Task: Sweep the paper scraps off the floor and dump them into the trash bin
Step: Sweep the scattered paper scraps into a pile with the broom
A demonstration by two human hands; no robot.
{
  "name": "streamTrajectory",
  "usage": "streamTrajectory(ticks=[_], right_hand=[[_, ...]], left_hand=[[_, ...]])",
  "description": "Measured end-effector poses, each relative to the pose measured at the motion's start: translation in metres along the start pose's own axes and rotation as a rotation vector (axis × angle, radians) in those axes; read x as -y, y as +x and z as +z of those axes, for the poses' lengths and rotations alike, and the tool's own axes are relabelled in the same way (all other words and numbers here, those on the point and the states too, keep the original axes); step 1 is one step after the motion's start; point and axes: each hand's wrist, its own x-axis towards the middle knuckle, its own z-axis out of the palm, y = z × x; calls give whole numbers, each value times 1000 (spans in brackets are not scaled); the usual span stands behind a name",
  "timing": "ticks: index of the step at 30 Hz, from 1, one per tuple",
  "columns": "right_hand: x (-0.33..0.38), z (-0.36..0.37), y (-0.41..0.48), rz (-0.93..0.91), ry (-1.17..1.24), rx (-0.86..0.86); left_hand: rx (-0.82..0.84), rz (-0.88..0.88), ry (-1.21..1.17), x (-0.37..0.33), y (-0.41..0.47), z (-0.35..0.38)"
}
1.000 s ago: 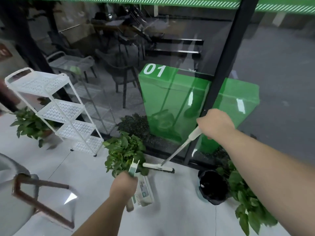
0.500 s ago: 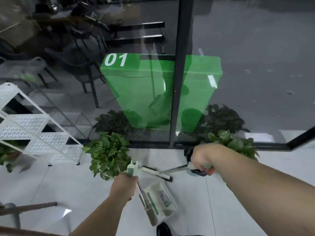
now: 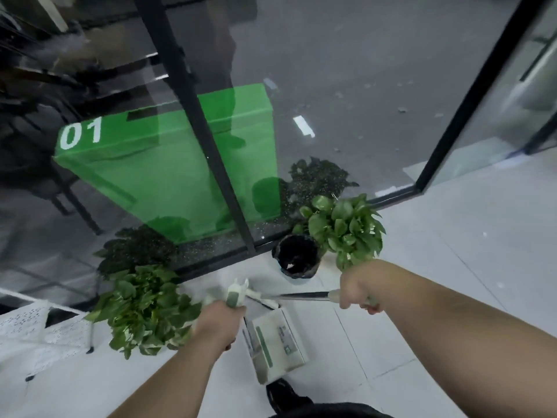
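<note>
My left grip (image 3: 217, 322) is clamped round the top of the dustpan (image 3: 277, 348) handle, and the pan hangs low on my side of the trash bin (image 3: 297, 259), just above the floor (image 3: 422, 312). My right grip (image 3: 358, 292) is closed round the end of the broom (image 3: 301, 296). Its shaft runs almost level from there and passes on my side of the bin, with the head ending against the dustpan handle.

Both tools look like light plastic on stiff, thin shafts. The broom steers best held high on the handle, as I have it. The pan dangles from its long handle and will probably swing, so I would hold it near the top and tip it slowly over the bin. Paper scraps weigh almost nothing and would drift with any quick move.

I count one broom, one dustpan and one black bin. There are two plants, one (image 3: 343, 227) touching the bin's right side and one (image 3: 144, 309) well to its left. One white shelf (image 3: 36, 324) stands farther left. I can make out no scraps on the floor. A pale fleck (image 3: 290, 265) lies inside the bin, though I cannot tell what it is.
</note>
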Motion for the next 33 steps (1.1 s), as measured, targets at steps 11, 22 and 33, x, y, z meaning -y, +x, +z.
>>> streamTrajectory(ticks=[11,22,33], right_hand=[[-280,78,-79,279,410,70],[-465,232,-170,538,807,-29],[-514,277,-180,586,1306,-72]], left_hand=[[81,264,307,-84,-105,151],[189,535,509,-141,-196,292],[256,663,475,-193,-215,352]])
